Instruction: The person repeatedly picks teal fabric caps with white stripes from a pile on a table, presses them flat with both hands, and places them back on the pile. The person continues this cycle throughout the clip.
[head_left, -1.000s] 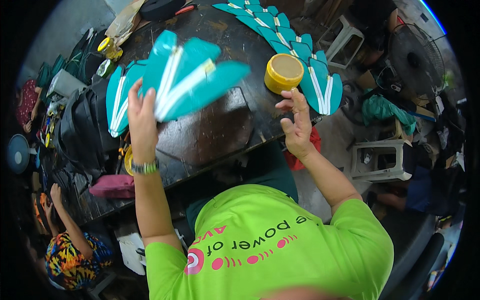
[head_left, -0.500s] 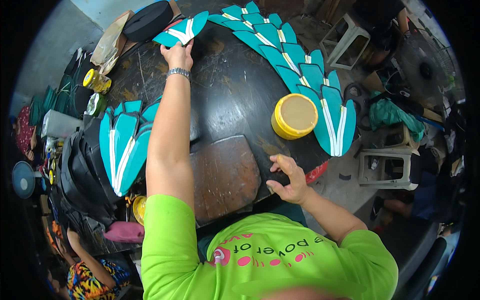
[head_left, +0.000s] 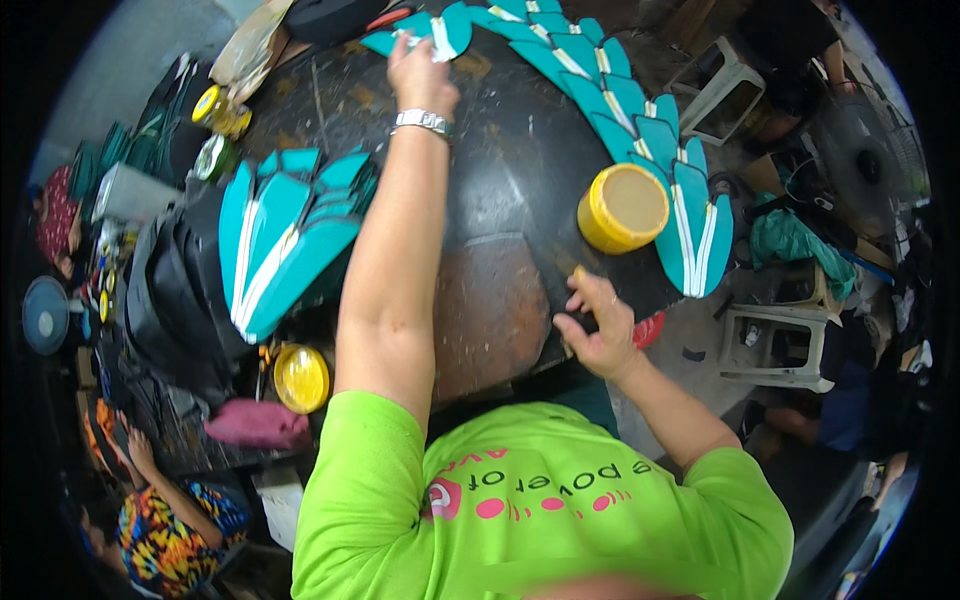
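My left hand (head_left: 420, 75), with a metal watch on the wrist, is stretched to the far side of the dark table. Its fingers are closed on the near edge of a teal winged piece (head_left: 456, 28) with white strips. Fingers partly cover that piece. My right hand (head_left: 600, 325) hovers by the table's near edge, thumb and fingers apart, holding nothing. Beyond it stands a yellow tub (head_left: 622, 212) with a tan top. To the right, an overlapping row of teal pieces (head_left: 690, 230) runs along the table edge. A stack of similar pieces (head_left: 262, 235) lies left of my forearm.
A brown worn board (head_left: 490, 305) lies before me. Left are yellow-lidded jars (head_left: 222, 112), a yellow dish (head_left: 301, 378), a maroon cloth (head_left: 258, 424) and black material (head_left: 175, 290). A black roll (head_left: 335, 15) sits far left. Stools (head_left: 775, 345) and a fan (head_left: 850, 140) stand right.
My left hand has moved slightly right along the far side with the teal piece. The view has shifted, so the table's things appear farther right and higher. My right hand stays open.
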